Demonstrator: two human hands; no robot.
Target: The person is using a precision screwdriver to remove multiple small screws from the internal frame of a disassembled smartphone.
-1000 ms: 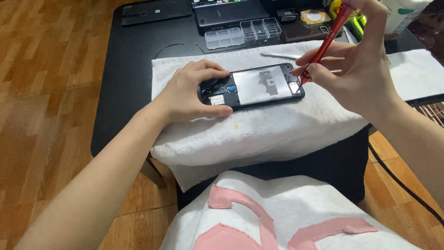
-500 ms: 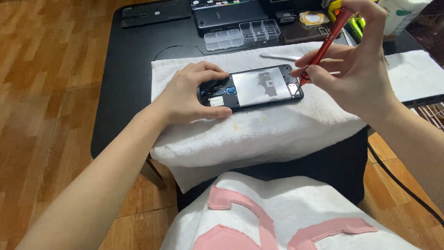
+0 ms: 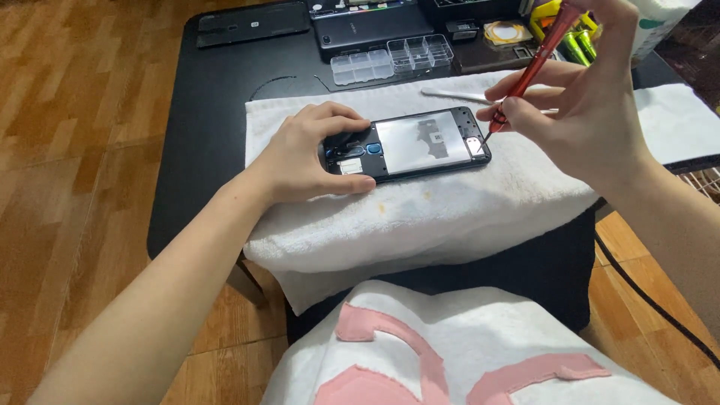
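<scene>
An opened black phone (image 3: pixel 420 142) with its back cover off lies on a white towel (image 3: pixel 450 202) over a black table (image 3: pixel 210 112). My left hand (image 3: pixel 307 154) grips the phone's left end, thumb on the near edge and fingers over the far edge. My right hand (image 3: pixel 577 105) holds a red screwdriver (image 3: pixel 529 71) tilted, with its thin tip touching the phone's right end.
Behind the towel sit clear plastic parts boxes (image 3: pixel 394 56), a dark tablet (image 3: pixel 251 21), another dark device (image 3: pixel 367 26), a roll of tape (image 3: pixel 504 31) and green batteries (image 3: pixel 577 45). A white tool (image 3: pixel 450 94) lies on the towel. A black cable (image 3: pixel 645 292) runs over the wooden floor at right.
The screwdriver tip stays at the phone's right end while my right hand shifts slightly. My left hand keeps its grip. The view has drifted a little.
</scene>
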